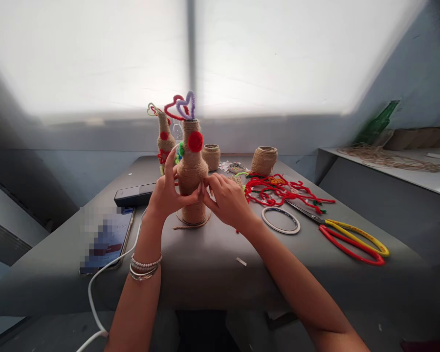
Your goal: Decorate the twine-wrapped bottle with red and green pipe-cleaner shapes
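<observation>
A twine-wrapped bottle (193, 168) stands upright on the table in front of me, with a red pompom (195, 142) on its neck. Red and purple pipe-cleaner hearts (186, 105) rise from its mouth. My left hand (165, 188) is curled around the bottle's left side, thumb across its front. From the right, my right hand (227, 195) presses its fingertips together against the bottle, close to the left thumb. Whatever is between those fingertips is too small or hidden to name. Loose twine (190, 226) circles the bottle's base.
Behind, another decorated bottle (164, 139) and two twine-wrapped jars (211, 157) (264, 160) stand. Rightward lie red yarn pieces (275, 189), a tape roll (280, 221) and scissors (352, 239). A phone (112, 239), a dark box-like device (134, 194) and a white cable (91, 293) are leftward.
</observation>
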A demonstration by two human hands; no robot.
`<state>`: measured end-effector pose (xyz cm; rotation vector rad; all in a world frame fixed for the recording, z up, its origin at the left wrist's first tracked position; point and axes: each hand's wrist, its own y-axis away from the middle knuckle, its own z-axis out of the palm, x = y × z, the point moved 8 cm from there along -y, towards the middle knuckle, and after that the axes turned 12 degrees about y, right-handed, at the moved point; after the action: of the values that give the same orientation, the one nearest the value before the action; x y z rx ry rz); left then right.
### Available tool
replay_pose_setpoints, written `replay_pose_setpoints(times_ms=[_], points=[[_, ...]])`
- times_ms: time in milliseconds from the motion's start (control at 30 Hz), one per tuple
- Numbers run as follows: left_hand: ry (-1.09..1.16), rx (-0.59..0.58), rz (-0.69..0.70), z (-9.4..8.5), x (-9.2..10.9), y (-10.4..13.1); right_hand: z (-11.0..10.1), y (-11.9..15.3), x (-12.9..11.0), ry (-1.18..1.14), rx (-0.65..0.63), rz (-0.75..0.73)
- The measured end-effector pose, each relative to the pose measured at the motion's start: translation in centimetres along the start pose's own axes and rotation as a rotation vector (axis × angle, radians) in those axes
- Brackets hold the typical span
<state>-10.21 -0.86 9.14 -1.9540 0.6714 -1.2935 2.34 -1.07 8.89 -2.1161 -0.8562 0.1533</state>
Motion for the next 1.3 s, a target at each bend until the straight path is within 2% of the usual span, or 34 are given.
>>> replay_pose_setpoints(times_ms=[400, 633, 767, 1300], points=[[-0.024, -0.007, -0.008, -0.07, -0.11, -0.06, -0.23, -0.16, -0.36, 0.087, 0.024, -0.014], [-0.047, -0.024, -0.045, -0.05, 0.22, 0.0, -0.4, -0.09, 0.26, 0.039, 0.067, 0.038], [-0.04, -0.028, -0.021, -0.01, 0.31, -0.01, -0.38, -0.05, 0.6, -0.009, 0.053, 0.042], [0.024, -0.062, -0.027, -0.06, -0.03, -0.02, -0.63, -0.2, -0.34, 0.086, 0.071, -0.02]])
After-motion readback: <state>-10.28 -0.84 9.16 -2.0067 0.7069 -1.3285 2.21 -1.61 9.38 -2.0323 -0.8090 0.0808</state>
